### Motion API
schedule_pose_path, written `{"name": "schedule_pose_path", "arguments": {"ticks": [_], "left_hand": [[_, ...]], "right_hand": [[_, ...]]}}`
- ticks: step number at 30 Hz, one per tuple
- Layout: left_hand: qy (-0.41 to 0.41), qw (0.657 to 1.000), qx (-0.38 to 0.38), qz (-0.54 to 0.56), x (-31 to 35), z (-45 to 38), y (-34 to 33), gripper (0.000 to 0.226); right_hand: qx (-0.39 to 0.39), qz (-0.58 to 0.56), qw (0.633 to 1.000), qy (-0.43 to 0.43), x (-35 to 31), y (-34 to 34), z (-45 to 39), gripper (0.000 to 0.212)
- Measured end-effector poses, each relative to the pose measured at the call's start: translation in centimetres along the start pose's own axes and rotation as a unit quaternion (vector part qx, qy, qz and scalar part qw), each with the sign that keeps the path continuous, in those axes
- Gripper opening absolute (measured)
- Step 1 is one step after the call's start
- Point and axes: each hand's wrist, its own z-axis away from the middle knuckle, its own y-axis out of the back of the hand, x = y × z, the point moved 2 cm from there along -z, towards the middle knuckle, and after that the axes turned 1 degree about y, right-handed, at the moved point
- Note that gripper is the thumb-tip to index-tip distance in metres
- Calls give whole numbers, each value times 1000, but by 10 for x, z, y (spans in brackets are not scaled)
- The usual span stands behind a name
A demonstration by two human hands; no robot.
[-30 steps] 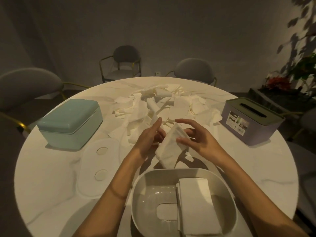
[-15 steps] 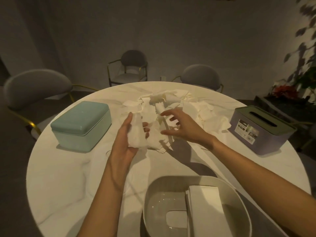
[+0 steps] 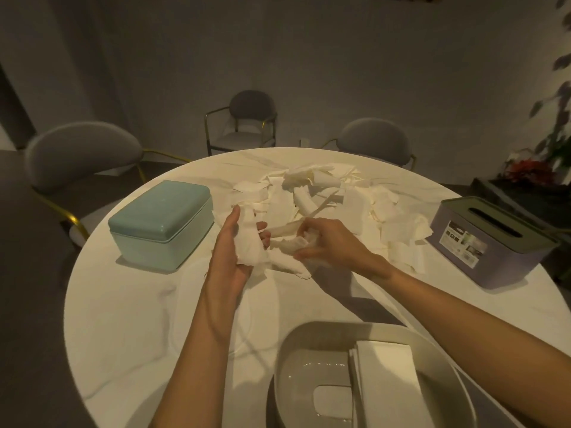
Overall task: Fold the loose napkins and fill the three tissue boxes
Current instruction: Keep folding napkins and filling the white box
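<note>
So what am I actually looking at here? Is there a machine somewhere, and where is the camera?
There is no machine. A person wears a wide-angle camera on their head, so you look forward and down along their own two bare arms. The picture bends at the edges because of that lens.

They sit at a round white table. The left hand holds a white napkin against its palm, and the right hand pinches another crumpled napkin. Behind the hands lies a pile of loose napkins.

Three tissue boxes stand around: a closed teal box on the left, a purple box with a slot in its lid on the right, and an open white box nearest the person, with a stack of folded napkins inside. Grey chairs ring the table.
</note>
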Motion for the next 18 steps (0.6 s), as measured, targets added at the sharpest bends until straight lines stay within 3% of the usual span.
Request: {"name": "schedule_pose_path", "arguments": {"ticks": [2,7,10,13,18], "left_hand": [[2,1000,15,-26,-3,-2,1,35],[8,992,29,-126,-8,-11,8,45],[1,985,21,-174,-9,-14,9,47],[25,981,-20,-191,-12,-9,5,46],[113,970,-146,-155,-25,4,-10,56]], "right_hand": [[22,-24,999,12,1,7,5,32],[49,-65,997,-13,2,41,14,52],[52,-81,995,-13,-9,65,18,39],[-11,-96,995,-12,-23,89,24,19],[-117,-107,987,1,-36,103,29,29]]}}
